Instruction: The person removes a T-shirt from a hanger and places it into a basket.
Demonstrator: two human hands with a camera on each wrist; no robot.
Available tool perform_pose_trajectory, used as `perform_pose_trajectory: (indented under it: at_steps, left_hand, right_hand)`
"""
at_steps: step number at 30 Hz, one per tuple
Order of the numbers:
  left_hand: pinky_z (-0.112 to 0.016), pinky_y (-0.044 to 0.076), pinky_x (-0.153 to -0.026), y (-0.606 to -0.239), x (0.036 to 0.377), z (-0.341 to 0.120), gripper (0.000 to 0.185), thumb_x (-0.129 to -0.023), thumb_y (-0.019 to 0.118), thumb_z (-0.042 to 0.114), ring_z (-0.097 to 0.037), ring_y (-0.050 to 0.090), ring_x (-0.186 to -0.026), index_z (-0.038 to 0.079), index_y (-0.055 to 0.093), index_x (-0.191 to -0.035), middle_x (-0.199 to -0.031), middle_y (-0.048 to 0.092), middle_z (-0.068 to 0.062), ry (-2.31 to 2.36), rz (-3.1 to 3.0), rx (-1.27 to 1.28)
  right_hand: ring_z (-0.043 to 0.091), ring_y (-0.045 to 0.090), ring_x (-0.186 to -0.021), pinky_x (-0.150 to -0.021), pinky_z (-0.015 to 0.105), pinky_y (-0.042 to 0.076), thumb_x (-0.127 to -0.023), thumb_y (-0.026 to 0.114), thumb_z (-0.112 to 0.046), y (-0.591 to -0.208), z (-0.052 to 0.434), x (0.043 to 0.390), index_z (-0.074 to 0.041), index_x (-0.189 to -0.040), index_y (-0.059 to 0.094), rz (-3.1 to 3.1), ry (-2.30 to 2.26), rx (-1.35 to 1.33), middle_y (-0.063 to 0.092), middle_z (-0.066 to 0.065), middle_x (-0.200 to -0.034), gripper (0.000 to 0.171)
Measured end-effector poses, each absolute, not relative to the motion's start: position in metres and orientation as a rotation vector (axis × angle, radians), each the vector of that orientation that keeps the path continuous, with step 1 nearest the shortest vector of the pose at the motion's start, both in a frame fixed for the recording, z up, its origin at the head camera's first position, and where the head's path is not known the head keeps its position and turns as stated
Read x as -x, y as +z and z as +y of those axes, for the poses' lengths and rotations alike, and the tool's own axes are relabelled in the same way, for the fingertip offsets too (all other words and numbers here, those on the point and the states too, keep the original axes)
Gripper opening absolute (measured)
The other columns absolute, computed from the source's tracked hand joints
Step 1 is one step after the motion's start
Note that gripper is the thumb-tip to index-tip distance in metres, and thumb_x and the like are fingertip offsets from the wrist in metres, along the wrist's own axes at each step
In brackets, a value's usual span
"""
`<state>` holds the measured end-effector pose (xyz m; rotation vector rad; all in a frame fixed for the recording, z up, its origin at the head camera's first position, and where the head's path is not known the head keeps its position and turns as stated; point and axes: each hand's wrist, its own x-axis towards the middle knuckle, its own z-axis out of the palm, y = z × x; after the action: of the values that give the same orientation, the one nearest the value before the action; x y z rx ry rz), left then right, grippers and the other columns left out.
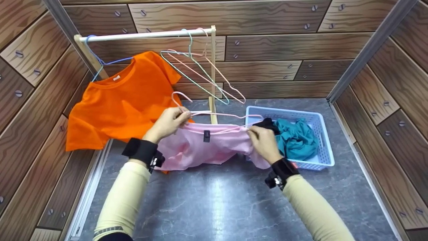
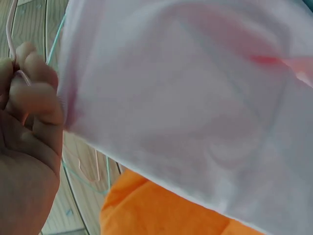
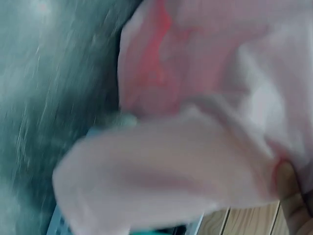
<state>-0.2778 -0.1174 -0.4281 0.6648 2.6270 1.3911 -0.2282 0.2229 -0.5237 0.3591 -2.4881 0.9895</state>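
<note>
Left hand (image 1: 170,121) grip clamped on pink hanger (image 1: 227,114), right hand (image 1: 264,142) clamped on pink shirt (image 1: 200,150). Blue basket (image 1: 326,147): shirt's 3 o'clock.

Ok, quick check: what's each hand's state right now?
Left hand: closed, holding a pink hanger.
Right hand: closed, pinching the pink shirt near its neckline.

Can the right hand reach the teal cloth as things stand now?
Probably yes, once it lets go: the right hand grips the pink shirt. The nearby basket is open on top, and the teal cloth lies mostly uncovered.
</note>
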Motion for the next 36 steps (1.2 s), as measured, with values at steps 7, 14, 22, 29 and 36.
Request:
perform_pose_trajectory:
  at_steps: [7, 14, 22, 29, 36]
  left_hand:
    - [-0.036, 0.057, -0.047, -0.423, 0.28, -0.091, 0.026, -0.099, 0.057, 0.027, -0.023, 0.074, -0.079, 0.006, 0.071, -0.105, -0.089, 0.073, -0.014, 1.416, 2.537, -0.598]
    - [-0.033, 0.056, -0.045, -0.425, 0.284, -0.065, 0.027, -0.099, 0.057, 0.033, -0.013, 0.068, -0.07, 0.012, 0.073, -0.102, -0.089, 0.075, -0.007, 1.35, 2.568, -0.608]
    - [-0.028, 0.055, -0.047, -0.425, 0.287, -0.045, 0.029, -0.098, 0.057, 0.035, -0.011, 0.065, -0.06, 0.011, 0.073, -0.099, -0.087, 0.076, -0.002, 1.282, 2.609, -0.71]
    - [-0.027, 0.054, -0.059, -0.423, 0.291, -0.058, 0.029, -0.098, 0.057, 0.039, -0.011, 0.068, -0.059, 0.016, 0.075, -0.097, -0.084, 0.076, 0.0, 1.065, 2.768, -0.738]
    - [-0.036, 0.053, -0.071, -0.423, 0.294, -0.096, 0.034, -0.099, 0.053, 0.043, -0.015, 0.07, -0.067, 0.016, 0.072, -0.09, -0.086, 0.076, -0.003, 0.811, 2.864, -0.614]
  right_hand:
    - [0.029, 0.069, -0.095, -0.087, 0.042, 0.054, -0.094, 0.057, -0.007, -0.529, 0.181, 0.227, -0.002, -0.107, 0.07, -2.579, 1.094, -0.424, 0.073, 0.014, -0.102, 0.019]
    - [0.032, 0.064, -0.113, -0.102, 0.044, 0.049, -0.09, 0.052, -0.004, -0.538, 0.138, 0.22, -0.002, -0.123, 0.065, -2.776, 1.111, -0.625, 0.069, 0.017, -0.119, 0.035]
    - [0.022, 0.064, -0.101, -0.095, 0.038, 0.051, -0.09, 0.055, -0.005, -0.547, 0.107, 0.206, -0.008, -0.126, 0.063, -2.891, 1.048, -0.93, 0.07, 0.008, -0.107, 0.038]
    - [0.023, 0.066, -0.098, -0.09, 0.039, 0.053, -0.088, 0.056, -0.001, -0.556, 0.118, 0.202, -0.002, -0.122, 0.064, -2.844, 1.094, -0.958, 0.071, 0.012, -0.103, 0.035]
    - [0.024, 0.068, -0.093, -0.085, 0.04, 0.055, -0.09, 0.054, 0.002, -0.563, 0.147, 0.203, 0.001, -0.118, 0.066, -2.835, 1.141, -0.848, 0.072, 0.014, -0.1, 0.031]
